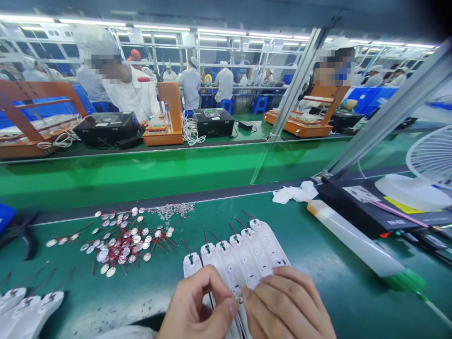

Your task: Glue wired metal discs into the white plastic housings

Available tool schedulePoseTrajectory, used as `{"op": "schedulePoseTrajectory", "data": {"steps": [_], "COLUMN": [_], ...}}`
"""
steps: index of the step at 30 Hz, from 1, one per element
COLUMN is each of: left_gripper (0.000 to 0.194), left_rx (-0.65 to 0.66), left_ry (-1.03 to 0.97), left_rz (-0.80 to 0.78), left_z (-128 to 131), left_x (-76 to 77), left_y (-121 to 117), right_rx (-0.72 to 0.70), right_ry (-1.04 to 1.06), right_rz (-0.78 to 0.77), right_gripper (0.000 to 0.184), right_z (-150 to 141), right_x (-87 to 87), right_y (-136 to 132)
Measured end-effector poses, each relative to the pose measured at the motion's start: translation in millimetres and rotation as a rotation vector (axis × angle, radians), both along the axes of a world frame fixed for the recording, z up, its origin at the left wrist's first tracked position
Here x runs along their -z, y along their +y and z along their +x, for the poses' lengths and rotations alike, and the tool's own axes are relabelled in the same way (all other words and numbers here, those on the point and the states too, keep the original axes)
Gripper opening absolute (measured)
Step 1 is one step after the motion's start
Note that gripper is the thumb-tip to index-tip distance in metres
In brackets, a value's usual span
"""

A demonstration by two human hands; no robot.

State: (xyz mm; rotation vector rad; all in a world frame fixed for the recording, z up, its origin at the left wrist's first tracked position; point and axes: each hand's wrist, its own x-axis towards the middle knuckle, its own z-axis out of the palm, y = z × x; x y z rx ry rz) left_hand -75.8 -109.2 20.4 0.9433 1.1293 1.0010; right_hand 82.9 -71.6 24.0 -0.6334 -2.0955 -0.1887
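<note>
My left hand (203, 306) is over the lower part of a row of white plastic housings (247, 254), its thumb and index finger closed together. Beside it, touching the same row, is my right hand (287, 306), with its fingers bent and pressed together. A tiny part shows between the fingertips of both hands, too small to name. Each housing has a small green board and a red wire at its far end. One housing (191, 264) at the left of the row stands slightly apart. The palms and the near ends of the housings are partly hidden.
Wired silver discs (123, 240) lie piled at left, beside small clear parts (173, 210). More white housings (31, 310) and pliers (23, 233) are far left. A brush (363, 240), black box (353, 202) and fan (432, 155) stand right. Co-workers (130, 94) sit across the line.
</note>
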Motion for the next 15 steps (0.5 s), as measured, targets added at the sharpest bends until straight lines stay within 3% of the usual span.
{"op": "schedulePoseTrajectory", "data": {"steps": [4,9,12,15], "left_gripper": [0.031,0.014,0.016,0.031], "left_rx": [-0.121,-0.159,-0.154,-0.042], "left_ry": [0.165,0.311,0.288,0.100], "left_rz": [0.248,0.491,0.448,0.171], "left_z": [2,4,3,0], "left_x": [-4.4,-10.8,-10.1,-2.3], "left_y": [-3,-1,-2,-2], "right_rx": [-0.190,-0.386,-0.386,-0.248], "right_ry": [0.251,0.356,0.378,0.373], "right_rz": [-0.394,-0.852,-0.843,-0.550], "right_gripper": [0.013,0.015,0.014,0.012], "right_z": [-7,-2,-2,-9], "right_x": [1.8,1.2,1.6,4.4], "right_y": [3,4,4,0]}}
